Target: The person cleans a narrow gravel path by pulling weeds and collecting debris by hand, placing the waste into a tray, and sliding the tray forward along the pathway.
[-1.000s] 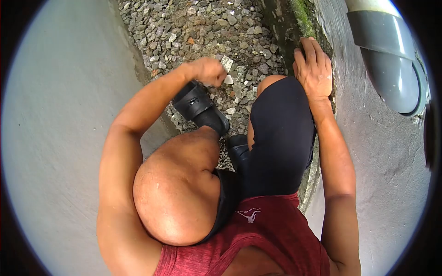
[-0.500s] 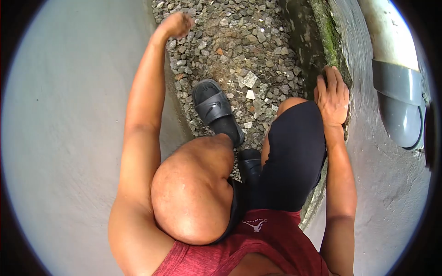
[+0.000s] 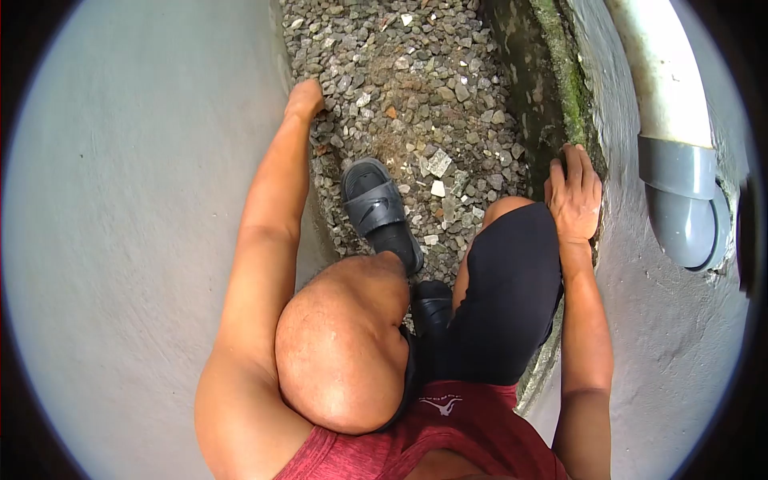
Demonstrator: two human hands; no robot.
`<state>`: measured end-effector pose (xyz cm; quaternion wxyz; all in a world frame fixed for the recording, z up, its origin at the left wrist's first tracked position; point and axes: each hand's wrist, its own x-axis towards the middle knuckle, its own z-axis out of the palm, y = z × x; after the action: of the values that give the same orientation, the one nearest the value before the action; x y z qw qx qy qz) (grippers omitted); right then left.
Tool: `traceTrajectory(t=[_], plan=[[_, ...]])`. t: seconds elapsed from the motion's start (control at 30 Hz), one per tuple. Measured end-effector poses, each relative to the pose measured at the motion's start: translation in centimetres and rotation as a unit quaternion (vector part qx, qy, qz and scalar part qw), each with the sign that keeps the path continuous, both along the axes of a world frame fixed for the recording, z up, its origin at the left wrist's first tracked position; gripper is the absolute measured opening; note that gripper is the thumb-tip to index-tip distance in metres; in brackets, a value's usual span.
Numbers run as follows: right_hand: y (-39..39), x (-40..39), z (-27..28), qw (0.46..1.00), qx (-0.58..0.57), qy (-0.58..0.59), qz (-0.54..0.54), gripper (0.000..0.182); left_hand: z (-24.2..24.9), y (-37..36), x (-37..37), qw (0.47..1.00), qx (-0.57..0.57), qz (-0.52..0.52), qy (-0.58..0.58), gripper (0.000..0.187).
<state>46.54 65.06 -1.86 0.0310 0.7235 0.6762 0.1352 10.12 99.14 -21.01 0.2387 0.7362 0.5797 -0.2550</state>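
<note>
My left hand is low at the left edge of the gravel, beside the grey wall. Its fingers are curled closed and mostly turned away from view, so what they hold, if anything, is hidden. On the right, my right hand lies on the mossy concrete ledge, fingers stretched over its top. Between my arms, a black slide sandal on one foot rests on the gravel.
A smooth grey wall rises along the left. At the right, a white pipe with a grey elbow runs against another grey wall. White and reddish stone chips lie among the gravel.
My left hand has moved down and slightly left toward the gravel's edge, and looks sharper than before. My right hand stays on the ledge. The view has shifted slightly.
</note>
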Motion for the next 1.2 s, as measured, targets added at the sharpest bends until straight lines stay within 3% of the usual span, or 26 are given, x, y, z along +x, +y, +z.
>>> traceTrajectory(t=[0.07,0.17,0.3,0.37,0.43,0.47,0.57,0.63,0.67,0.7,0.73,0.8,0.9,0.93,1.0,1.03,1.07,1.1,1.17,1.2], plan=[[0.1,0.1,0.0,1.0,0.007,-0.001,0.006,0.018,1.1,-0.7,0.3,1.0,0.014,0.024,-0.002,0.024],[0.2,0.1,0.2,1.0,0.012,0.0,0.009,0.016,-0.3,-1.3,-0.3,0.998,0.058,-0.023,0.01,0.025],[0.0,0.3,-0.1,1.0,0.012,0.013,0.004,0.014,1.8,-0.9,0.3,0.998,-0.019,-0.033,0.047,0.022],[-0.3,0.3,-0.2,1.0,0.003,0.01,0.002,0.017,2.0,1.6,0.7,0.986,-0.062,-0.137,0.079,0.019],[-0.5,0.5,-0.7,1.0,0.004,0.007,0.008,0.026,1.4,5.1,0.9,0.926,-0.079,-0.348,0.124,0.016],[-0.4,0.5,-0.7,1.0,0.001,0.006,0.004,0.025,2.2,5.7,0.8,0.991,-0.079,-0.044,-0.094,0.01],[-0.5,0.4,-0.7,1.0,-0.002,0.006,-0.009,0.024,10.7,7.4,5.4,0.92,-0.114,0.167,-0.335,0.011],[-0.6,0.4,-0.8,1.0,0.008,0.002,-0.005,0.025,14.7,11.5,8.0,0.921,-0.088,0.084,-0.371,0.012],[-0.6,0.4,-0.8,1.0,0.005,0.003,-0.003,0.025,15.1,14.6,8.8,0.931,-0.011,-0.053,-0.362,0.011],[-0.6,0.4,-0.6,1.0,-0.003,0.003,-0.002,0.024,17.4,16.1,10.0,0.896,0.025,0.019,-0.444,0.013],[-0.5,0.4,-0.5,1.0,-0.012,0.003,-0.001,0.024,16.5,20.0,11.2,0.808,0.027,0.188,-0.557,0.02],[-0.5,0.4,-0.5,1.0,-0.016,0.007,-0.003,0.023,22.0,19.3,14.3,0.648,0.17,0.335,-0.662,0.071],[-0.4,0.4,-0.5,1.0,0.003,0.001,0.002,0.023,20.2,17.9,15.2,0.707,0.182,0.272,-0.627,0.093],[-0.4,0.6,-0.6,1.0,0.007,0.006,0.004,0.023,19.9,15.2,15.3,0.786,0.135,0.202,-0.568,0.099],[-0.5,0.6,-0.5,1.0,0.005,0.008,-0.001,0.021,14.6,10.3,15.9,0.843,0.154,0.204,-0.473,0.089],[-0.4,0.5,-0.5,1.0,0.002,0.01,0.0,0.021,9.9,8.7,15.3,0.837,0.152,0.184,-0.492,0.094],[-0.4,0.5,-0.6,1.0,0.0,0.008,-0.003,0.021,7.7,6.9,14.4,0.884,0.01,0.197,-0.423,0.093],[-0.5,0.5,-0.8,1.0,0.001,0.006,-0.005,0.021,6.9,4.4,14.1,0.894,-0.041,0.249,-0.371,0.077],[-0.4,0.5,-0.7,1.0,0.001,0.004,0.0,0.022,2.3,3.5,12.0,0.936,-0.021,0.159,-0.313,0.054],[-0.2,0.5,-0.5,1.0,0.001,0.005,0.004,0.022,1.2,3.5,11.3,0.933,-0.028,0.156,-0.324,0.047]])
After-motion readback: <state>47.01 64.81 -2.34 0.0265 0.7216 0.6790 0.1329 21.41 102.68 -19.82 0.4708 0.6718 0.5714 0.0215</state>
